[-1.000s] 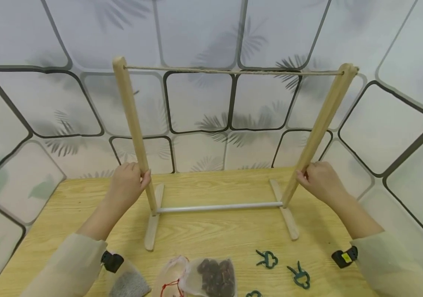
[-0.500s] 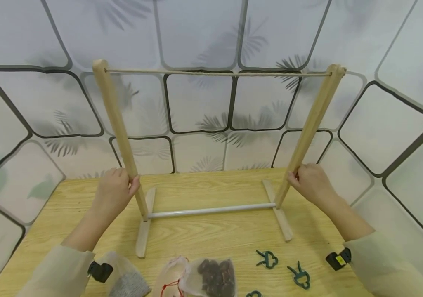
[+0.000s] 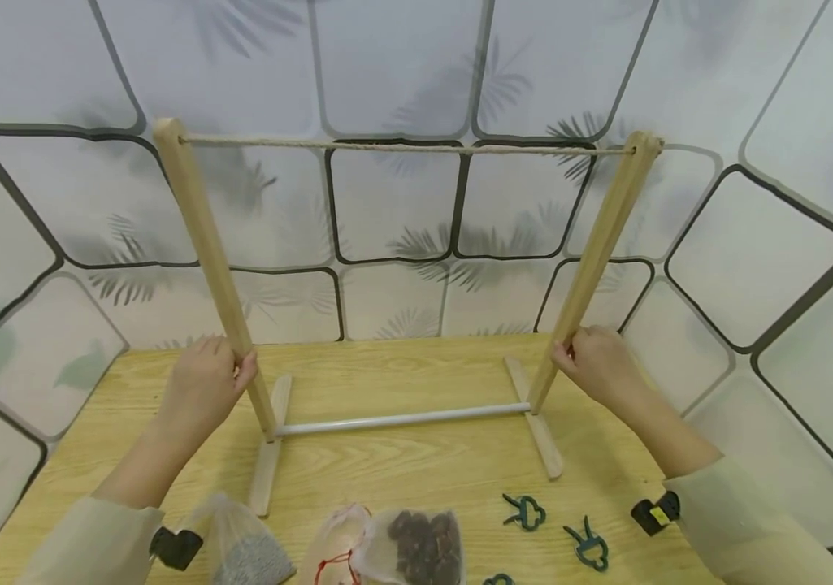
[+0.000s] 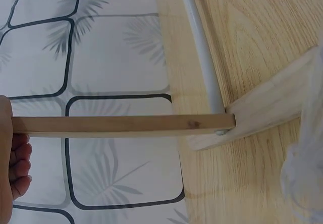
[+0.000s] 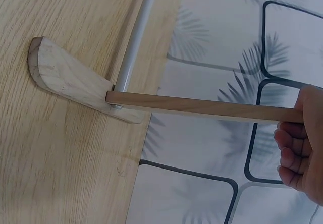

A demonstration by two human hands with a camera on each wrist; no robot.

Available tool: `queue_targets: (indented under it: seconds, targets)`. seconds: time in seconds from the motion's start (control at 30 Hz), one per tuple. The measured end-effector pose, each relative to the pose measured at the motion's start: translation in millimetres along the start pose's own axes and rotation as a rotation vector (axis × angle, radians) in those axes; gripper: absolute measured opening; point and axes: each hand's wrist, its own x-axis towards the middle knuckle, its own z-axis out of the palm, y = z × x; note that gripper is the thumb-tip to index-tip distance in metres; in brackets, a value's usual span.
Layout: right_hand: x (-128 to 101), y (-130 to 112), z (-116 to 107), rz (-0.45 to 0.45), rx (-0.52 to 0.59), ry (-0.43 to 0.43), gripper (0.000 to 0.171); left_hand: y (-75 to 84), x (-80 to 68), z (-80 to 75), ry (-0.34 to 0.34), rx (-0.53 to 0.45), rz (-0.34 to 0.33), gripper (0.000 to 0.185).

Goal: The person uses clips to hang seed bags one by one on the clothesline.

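Pale wooden stand (image 3: 214,252) with a thin tan string (image 3: 401,147) across its top sits on the yellow wood-grain table (image 3: 387,467). The left hand (image 3: 200,382) and right hand (image 3: 599,363) each hold one side post (image 3: 592,260), low down, maybe so it won't tip. From above, most of their fingertips are hidden. One dark green clip (image 3: 498,580) is cut off at the bottom edge.

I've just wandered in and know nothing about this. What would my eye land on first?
Probably the wooden frame on the table, with a cord strung between its post tops and a white rod below. Next, the left hand and right hand, each gripping one post low down. Nearer the person lie sheer bags, with green clips to their right.
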Motion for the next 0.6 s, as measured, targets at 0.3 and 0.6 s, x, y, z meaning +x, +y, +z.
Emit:
queue_targets:
  seconds: [0.3, 0.6]
  targets:
    - [1.0, -9.9, -1.3, 0.018, 0.014, -0.018, 0.026, -2.6, -4.7, -8.2, -0.038, -0.006, -0.029, 0.063]
    - [2.9, -12.6, -5.2, 0.028, 0.034, -0.048, 0.02, -7.0, -2.9, -15.4, -0.078, -0.017, -0.027, 0.066]
